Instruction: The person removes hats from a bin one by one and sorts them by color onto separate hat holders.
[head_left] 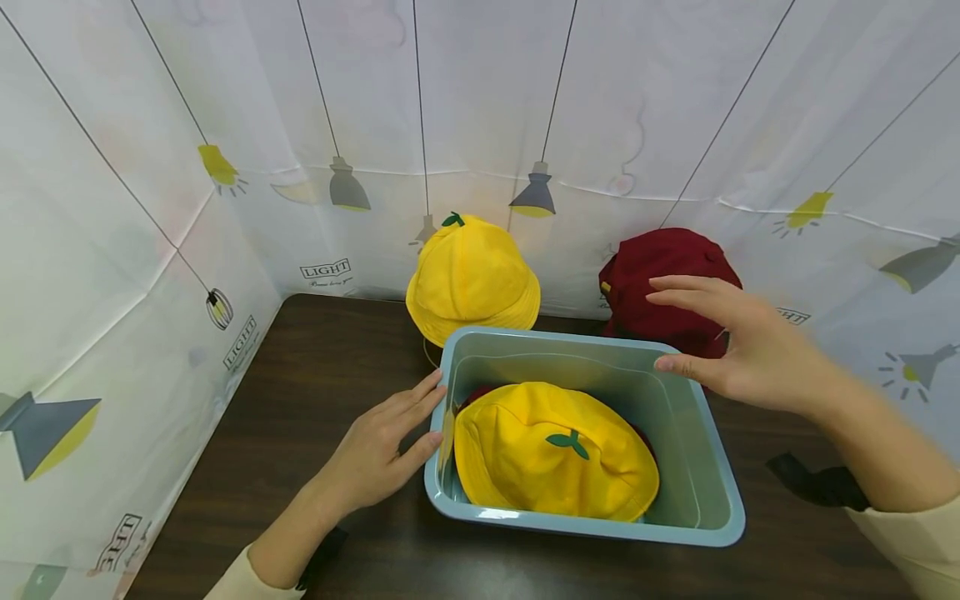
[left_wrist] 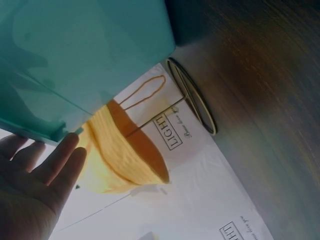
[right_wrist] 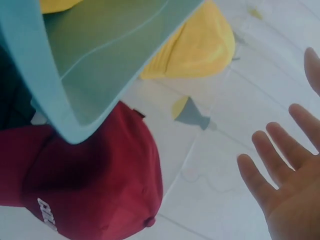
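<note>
A blue plastic bin (head_left: 716, 467) stands on the dark table, with a yellow bucket hat (head_left: 525, 450) bearing a green leaf lying inside it. Dark red fabric peeks out around that hat. My left hand (head_left: 375, 454) touches the bin's left rim with straight fingers. Over the bin's back right corner my right hand (head_left: 750, 350) hovers with fingers spread and nothing in them. Just behind it sits a dark red cap (head_left: 660, 283), with pale lettering in the right wrist view. Another yellow bucket hat (head_left: 472, 275) stands behind the bin's left side, propped on a wire stand (left_wrist: 192, 97).
Pale curtains (head_left: 480, 92) printed with lamps enclose the back and sides of the dark wooden table (head_left: 300, 375). The second yellow hat and the red cap stand close behind the bin's back rim.
</note>
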